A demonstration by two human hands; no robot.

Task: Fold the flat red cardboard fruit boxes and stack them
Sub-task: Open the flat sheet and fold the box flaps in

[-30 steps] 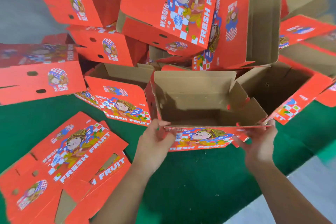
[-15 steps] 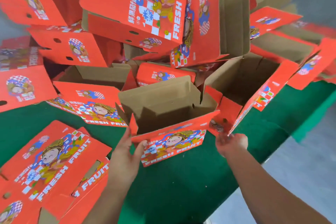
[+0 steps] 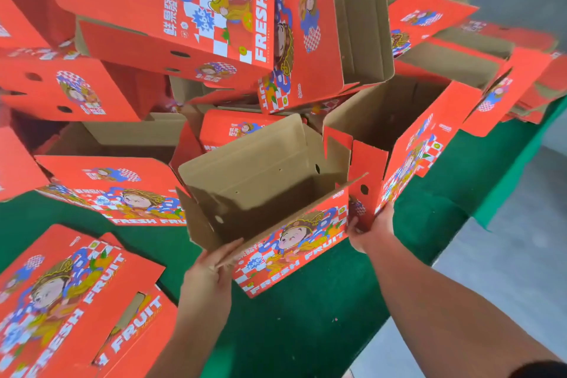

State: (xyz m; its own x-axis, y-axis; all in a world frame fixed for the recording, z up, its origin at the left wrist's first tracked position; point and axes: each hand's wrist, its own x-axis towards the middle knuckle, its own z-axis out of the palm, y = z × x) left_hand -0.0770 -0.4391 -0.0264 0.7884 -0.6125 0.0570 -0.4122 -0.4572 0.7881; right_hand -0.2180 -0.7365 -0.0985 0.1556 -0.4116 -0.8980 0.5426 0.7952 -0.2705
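Observation:
An opened red fruit box [image 3: 294, 242] with a brown inside stands tilted on the green table, its open top facing me. My left hand [image 3: 211, 273] grips its near left corner, fingers over the rim. My right hand [image 3: 372, 228] holds the red end flap [image 3: 365, 175] at the box's right end. A stack of flat red box blanks [image 3: 70, 301] lies at the lower left. Behind the box rises a loose heap of folded red boxes [image 3: 171, 9].
The green table cover [image 3: 300, 325] ends at the right, with grey floor [image 3: 506, 261] beyond. An open box [image 3: 399, 120] lies on its side right behind the held one. Another folded box [image 3: 116, 190] sits to the left.
The box has turned, its right end swinging away from me. My right hand has moved from the front rim to the right end flap; my left hand stays at the near left corner.

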